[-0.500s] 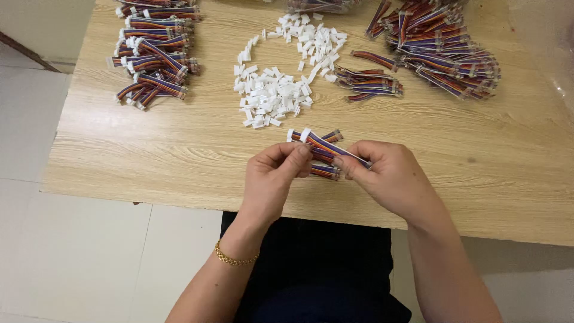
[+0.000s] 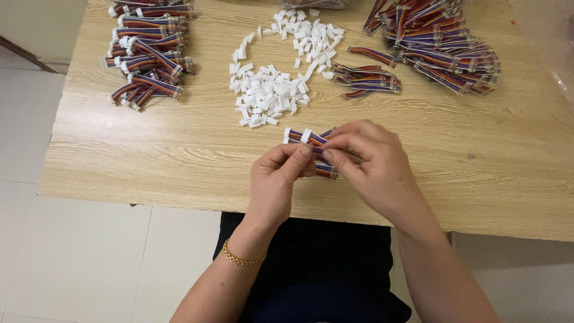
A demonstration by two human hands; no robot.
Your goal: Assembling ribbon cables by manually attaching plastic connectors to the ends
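Both hands, left hand [image 2: 276, 179] and right hand [image 2: 366, 161], pinch a small bundle of multicoloured ribbon cables [image 2: 311, 143] tipped with white connectors, just above the wooden table [image 2: 179, 155] near its front edge.

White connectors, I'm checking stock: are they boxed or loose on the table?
Loose: the white connectors lie scattered in an open heap on the bare wooden table.

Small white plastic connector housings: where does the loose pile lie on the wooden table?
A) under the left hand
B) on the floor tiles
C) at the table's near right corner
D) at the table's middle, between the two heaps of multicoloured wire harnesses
D: the small white plastic connector housings lie mid-table, with multicoloured wire harnesses heaped to the left and to the right.
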